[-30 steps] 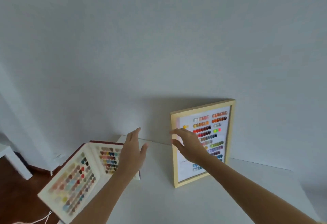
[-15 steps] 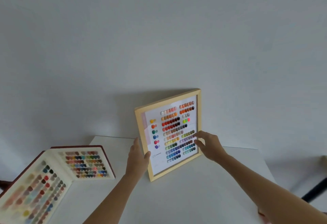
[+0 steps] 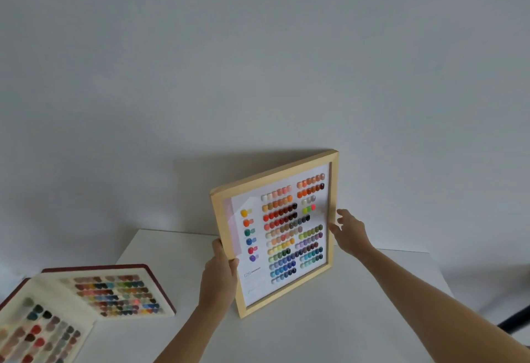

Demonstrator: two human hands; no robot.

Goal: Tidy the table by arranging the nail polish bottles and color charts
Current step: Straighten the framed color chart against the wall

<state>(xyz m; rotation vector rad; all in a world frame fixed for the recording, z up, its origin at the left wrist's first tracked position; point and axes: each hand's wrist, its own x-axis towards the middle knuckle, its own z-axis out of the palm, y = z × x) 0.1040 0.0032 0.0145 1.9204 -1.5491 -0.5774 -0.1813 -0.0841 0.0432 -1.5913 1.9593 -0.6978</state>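
Swung to face the camera since a second ago, the framed color chart (image 3: 282,230) stands tilted on the white surface (image 3: 329,334). Left hand (image 3: 219,272) grips its left edge; right hand (image 3: 351,230) touches its right edge, fingers loose. An open swatch book (image 3: 86,302) lies left.

A: Where does the one view look from?

B: From the person's head, above the near edge of the surface (image 3: 286,339), facing forward and somewhat down toward the wall (image 3: 258,61).

A: How near?

B: Arm's length. Both forearms enter from the bottom edge, and the frame (image 3: 332,210) stands just below centre, large and sharp.

A: And the edges?

B: The wide lens bends them. The open book (image 3: 86,299) lies low at the left, partly cut off and blurred. The wall fills the whole upper half.
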